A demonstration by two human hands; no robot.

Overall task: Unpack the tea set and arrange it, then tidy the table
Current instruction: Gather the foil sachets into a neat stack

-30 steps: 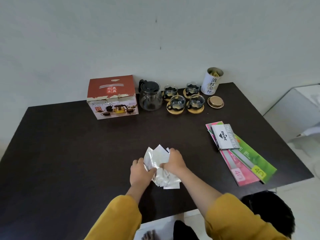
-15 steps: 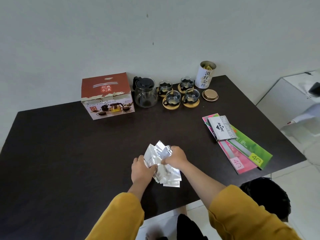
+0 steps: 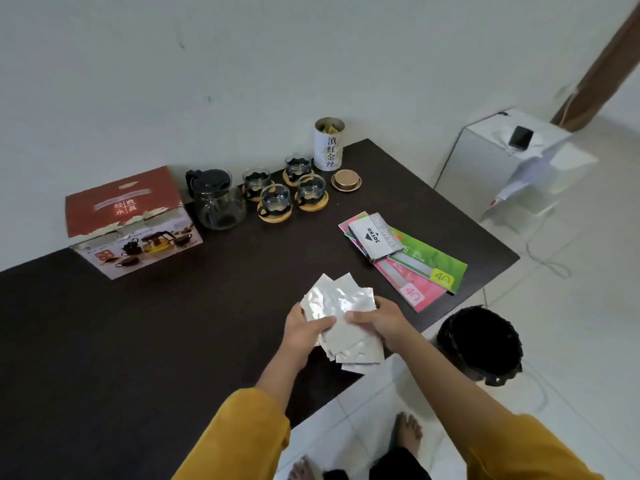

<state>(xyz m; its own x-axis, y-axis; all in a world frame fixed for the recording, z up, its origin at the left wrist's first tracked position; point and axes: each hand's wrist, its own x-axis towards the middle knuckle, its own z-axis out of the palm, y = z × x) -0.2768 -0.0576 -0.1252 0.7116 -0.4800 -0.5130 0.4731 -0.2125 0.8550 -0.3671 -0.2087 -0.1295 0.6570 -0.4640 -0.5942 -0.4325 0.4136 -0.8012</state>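
left hand (image 3: 302,330) and right hand (image 3: 380,321) both grip a bunch of silver foil packets (image 3: 341,315) over table (image 3: 138,341) near edge | packs (image 3: 403,256) read "JOYKO", "40" | tin (image 3: 329,144) reads 滇红金丝 | box (image 3: 130,221) 经典水具 beside teapot (image 3: 216,199), cups (image 3: 287,192)

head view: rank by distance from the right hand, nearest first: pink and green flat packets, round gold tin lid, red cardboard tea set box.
From the right hand:
1. Pink and green flat packets, just beyond it, to its right.
2. Round gold tin lid, far side of the table, beside the white tea canister.
3. Red cardboard tea set box, far left, past the glass teapot.
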